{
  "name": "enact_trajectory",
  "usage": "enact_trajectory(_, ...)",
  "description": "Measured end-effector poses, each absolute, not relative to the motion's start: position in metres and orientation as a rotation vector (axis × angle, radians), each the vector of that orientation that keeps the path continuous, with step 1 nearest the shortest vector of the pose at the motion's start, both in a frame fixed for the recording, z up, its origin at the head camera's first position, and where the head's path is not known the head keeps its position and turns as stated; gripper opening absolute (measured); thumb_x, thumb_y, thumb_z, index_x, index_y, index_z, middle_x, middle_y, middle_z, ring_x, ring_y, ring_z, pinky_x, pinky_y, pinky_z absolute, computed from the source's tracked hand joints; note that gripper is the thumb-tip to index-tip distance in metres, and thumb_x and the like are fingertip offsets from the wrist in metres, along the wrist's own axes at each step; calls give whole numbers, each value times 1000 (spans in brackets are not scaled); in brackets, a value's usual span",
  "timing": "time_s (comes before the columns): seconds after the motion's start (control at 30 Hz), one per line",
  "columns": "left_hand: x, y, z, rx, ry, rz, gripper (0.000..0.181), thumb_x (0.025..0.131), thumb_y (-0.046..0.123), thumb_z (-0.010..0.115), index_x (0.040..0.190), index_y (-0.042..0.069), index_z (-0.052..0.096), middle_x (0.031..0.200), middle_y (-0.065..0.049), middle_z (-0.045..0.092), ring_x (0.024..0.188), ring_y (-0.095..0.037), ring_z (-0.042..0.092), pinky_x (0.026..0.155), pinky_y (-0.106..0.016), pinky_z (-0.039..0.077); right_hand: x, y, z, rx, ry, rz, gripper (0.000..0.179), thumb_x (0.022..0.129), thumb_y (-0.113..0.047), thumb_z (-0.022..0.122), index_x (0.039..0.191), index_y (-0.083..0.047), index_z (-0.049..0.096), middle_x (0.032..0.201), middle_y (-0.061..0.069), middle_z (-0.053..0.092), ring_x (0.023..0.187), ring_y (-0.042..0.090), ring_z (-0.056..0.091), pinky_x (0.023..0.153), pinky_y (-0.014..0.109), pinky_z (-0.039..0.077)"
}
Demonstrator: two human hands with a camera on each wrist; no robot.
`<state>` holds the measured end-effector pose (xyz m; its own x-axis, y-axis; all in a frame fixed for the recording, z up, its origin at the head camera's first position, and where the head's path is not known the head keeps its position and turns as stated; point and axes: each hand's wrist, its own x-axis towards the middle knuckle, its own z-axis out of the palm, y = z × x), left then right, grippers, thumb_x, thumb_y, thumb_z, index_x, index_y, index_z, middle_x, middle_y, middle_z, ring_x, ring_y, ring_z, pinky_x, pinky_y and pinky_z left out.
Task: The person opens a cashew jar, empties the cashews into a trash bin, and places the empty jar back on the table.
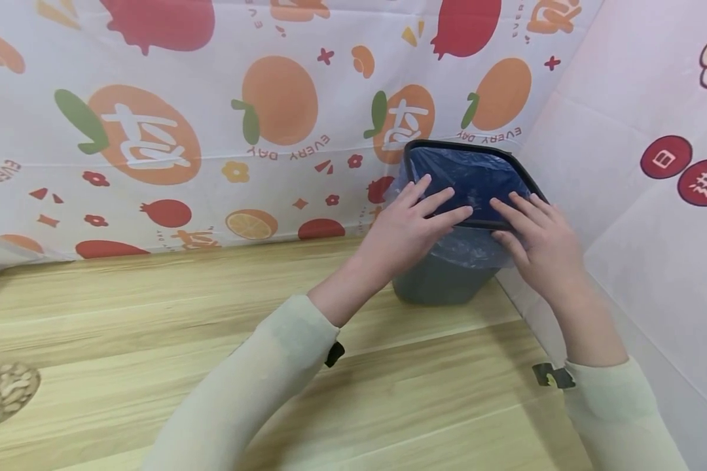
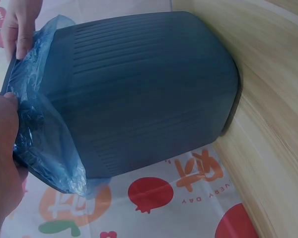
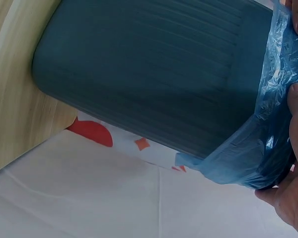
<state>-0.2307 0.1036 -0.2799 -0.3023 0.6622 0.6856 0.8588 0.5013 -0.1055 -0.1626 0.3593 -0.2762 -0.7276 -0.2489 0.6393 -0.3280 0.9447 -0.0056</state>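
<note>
I have both hands on the near rim of a small waste bin (image 1: 442,288) that stands in the back right corner of the wooden surface (image 1: 153,327), close against the printed wall cloth (image 1: 153,131) behind and to its right. The bin is dark grey-blue plastic, squarish with rounded corners, its side ribbed with fine lines. A thin, crinkly blue bag (image 1: 477,180) lines it, translucent where it folds over the rim and hangs down outside in a loose skirt.

My left hand (image 1: 409,226) lies with fingers spread and nearly straight over the rim, the fingertips on the bag inside the mouth; the left wrist view shows the thumb against the bag's hanging edge. My right hand (image 1: 539,239) lies the same way just beside it, fingers stretched flat, thumb under the rim on the plastic film. Neither is curled round anything.

At the far left edge of the surface sits a heap of pale nuts (image 1: 0,392), well apart. Cream sleeves (image 1: 259,379) cover both forearms.
</note>
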Motion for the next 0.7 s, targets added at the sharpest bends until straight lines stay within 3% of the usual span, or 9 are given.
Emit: enact_trajectory(0.7,-224,74,-283,-1202,-2058,-424,40,97,26,66,137,32,62,141,-6,60,138,-41,45,113,-52,37,-164,332,-275,458,-2444,163,52,94,-27,69,144,-26,56,145,16,54,138,45,42,118,57,26)
